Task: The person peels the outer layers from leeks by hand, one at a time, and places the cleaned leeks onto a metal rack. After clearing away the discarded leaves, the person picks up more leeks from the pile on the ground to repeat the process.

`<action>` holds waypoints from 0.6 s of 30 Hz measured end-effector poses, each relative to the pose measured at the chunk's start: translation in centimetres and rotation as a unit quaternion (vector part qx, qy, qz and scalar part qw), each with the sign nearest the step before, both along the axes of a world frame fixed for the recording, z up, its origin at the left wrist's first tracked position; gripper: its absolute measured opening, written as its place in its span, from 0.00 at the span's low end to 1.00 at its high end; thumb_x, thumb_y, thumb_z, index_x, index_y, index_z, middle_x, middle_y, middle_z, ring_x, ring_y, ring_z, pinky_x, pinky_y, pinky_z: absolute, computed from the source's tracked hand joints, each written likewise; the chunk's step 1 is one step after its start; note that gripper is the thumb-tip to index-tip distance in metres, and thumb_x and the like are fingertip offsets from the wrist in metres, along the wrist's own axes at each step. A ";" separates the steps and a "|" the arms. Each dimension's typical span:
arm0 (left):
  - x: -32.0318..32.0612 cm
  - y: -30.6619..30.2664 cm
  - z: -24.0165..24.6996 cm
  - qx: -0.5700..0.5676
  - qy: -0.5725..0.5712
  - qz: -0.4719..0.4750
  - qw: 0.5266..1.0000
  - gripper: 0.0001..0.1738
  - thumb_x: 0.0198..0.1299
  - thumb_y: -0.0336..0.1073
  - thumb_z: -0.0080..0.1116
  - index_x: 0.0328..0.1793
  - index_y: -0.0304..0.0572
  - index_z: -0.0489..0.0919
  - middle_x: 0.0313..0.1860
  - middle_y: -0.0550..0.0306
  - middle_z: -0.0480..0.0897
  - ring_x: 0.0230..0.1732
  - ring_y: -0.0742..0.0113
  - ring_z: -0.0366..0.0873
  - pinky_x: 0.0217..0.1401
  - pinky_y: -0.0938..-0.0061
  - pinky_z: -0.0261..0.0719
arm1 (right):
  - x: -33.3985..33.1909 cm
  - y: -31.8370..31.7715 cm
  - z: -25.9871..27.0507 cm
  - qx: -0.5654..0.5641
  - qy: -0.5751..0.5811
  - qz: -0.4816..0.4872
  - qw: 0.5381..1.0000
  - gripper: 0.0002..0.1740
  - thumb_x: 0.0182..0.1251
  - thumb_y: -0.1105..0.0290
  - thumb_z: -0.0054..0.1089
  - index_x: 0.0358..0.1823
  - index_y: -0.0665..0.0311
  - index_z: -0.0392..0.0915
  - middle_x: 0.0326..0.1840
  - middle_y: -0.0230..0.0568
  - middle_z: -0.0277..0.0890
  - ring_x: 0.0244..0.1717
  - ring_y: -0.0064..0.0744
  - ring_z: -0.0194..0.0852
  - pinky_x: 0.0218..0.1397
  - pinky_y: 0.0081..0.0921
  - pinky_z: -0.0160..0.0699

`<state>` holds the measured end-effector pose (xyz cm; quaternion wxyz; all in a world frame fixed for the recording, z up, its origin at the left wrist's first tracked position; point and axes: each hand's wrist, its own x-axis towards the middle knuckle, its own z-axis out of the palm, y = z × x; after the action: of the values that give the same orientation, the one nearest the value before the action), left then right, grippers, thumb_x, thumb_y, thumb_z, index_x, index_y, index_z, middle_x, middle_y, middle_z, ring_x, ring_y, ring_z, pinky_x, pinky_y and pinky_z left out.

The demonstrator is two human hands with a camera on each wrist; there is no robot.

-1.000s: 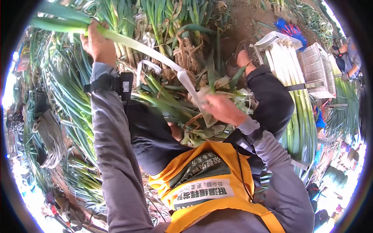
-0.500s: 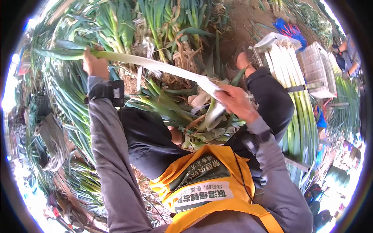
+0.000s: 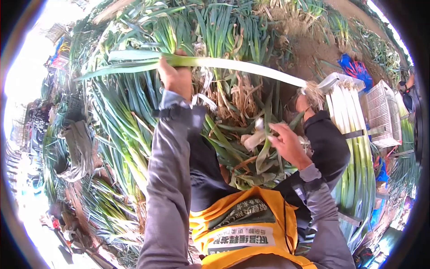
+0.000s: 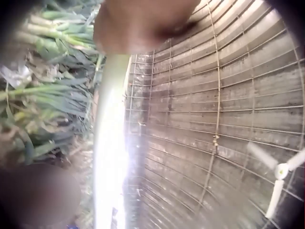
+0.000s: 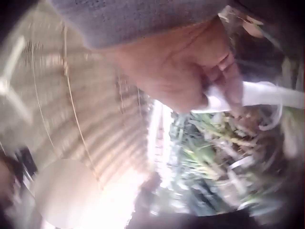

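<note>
One long white-and-green leek [image 3: 251,67], left hand [image 3: 177,80] gripping it, upper centre.
Right hand [image 3: 289,145] (grip: I cannot tell) near pale-green leaf scraps [image 3: 264,157], centre.

The right hand [image 5: 174,71] curls its fingers [image 5: 232,88] round a white strip [image 5: 269,94] near blurred green leaves [image 5: 200,155].
</note>
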<state>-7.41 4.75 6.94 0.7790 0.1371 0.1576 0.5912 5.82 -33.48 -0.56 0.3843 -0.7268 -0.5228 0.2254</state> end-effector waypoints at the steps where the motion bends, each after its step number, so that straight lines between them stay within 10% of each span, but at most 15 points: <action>1: 0.7 -1.0 0.3 -0.003 -0.020 -0.019 1.000 0.15 0.75 0.39 0.44 0.55 0.31 0.66 0.48 0.37 0.77 0.49 0.47 0.79 0.58 0.53 0.80 | -0.3 1.7 1.8 -0.025 0.160 -0.048 0.986 0.26 0.74 0.67 0.58 0.69 0.69 0.68 0.62 0.48 0.74 0.47 0.43 0.82 0.49 0.34 0.83; 6: 3.7 -9.9 1.2 -0.016 0.089 -0.138 0.986 0.18 0.72 0.39 0.54 0.61 0.37 0.67 0.50 0.49 0.79 0.55 0.52 0.79 0.68 0.58 0.74 | -0.6 10.1 6.1 0.314 0.495 -0.038 0.809 0.27 0.75 0.69 0.58 0.73 0.67 0.65 0.64 0.41 0.73 0.59 0.33 0.77 0.53 0.30 0.83; 7: 4.3 -10.1 -0.9 -0.021 0.107 -0.186 0.977 0.16 0.71 0.38 0.57 0.59 0.39 0.72 0.52 0.51 0.79 0.53 0.56 0.79 0.66 0.60 0.74 | 0.3 12.0 5.0 0.328 0.378 -0.049 0.864 0.25 0.75 0.70 0.58 0.70 0.67 0.67 0.63 0.39 0.75 0.59 0.33 0.77 0.54 0.30 0.82; 10: 5.2 -14.2 0.3 0.122 0.181 -0.337 0.916 0.19 0.73 0.50 0.55 0.55 0.41 0.78 0.44 0.60 0.83 0.44 0.68 0.77 0.52 0.69 0.75 | -0.5 12.8 8.1 0.387 0.538 -0.048 0.748 0.15 0.73 0.71 0.62 0.58 0.63 0.76 0.48 0.34 0.82 0.45 0.24 0.81 0.46 0.24 0.84; 14: 6.9 -16.1 2.3 0.144 0.207 -0.389 0.886 0.23 0.71 0.54 0.58 0.58 0.43 0.77 0.41 0.64 0.77 0.42 0.71 0.73 0.57 0.68 0.73 | 2.6 10.4 9.3 0.390 0.504 -0.012 0.771 0.18 0.67 0.77 0.67 0.57 0.66 0.76 0.46 0.37 0.83 0.44 0.23 0.82 0.43 0.21 0.85; 18: 9.2 -19.0 3.9 0.309 0.226 -0.435 0.815 0.34 0.72 0.56 0.54 0.71 0.35 0.72 0.61 0.51 0.80 0.58 0.66 0.78 0.67 0.69 0.71 | 8.6 3.6 13.4 0.450 0.153 -0.091 0.875 0.13 0.71 0.74 0.61 0.56 0.64 0.80 0.43 0.41 0.85 0.39 0.30 0.85 0.41 0.25 0.88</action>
<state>1.79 -14.21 10.86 0.8143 0.5541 0.0623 0.1610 14.38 -29.89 12.86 0.7636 -0.4763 -0.4343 0.0384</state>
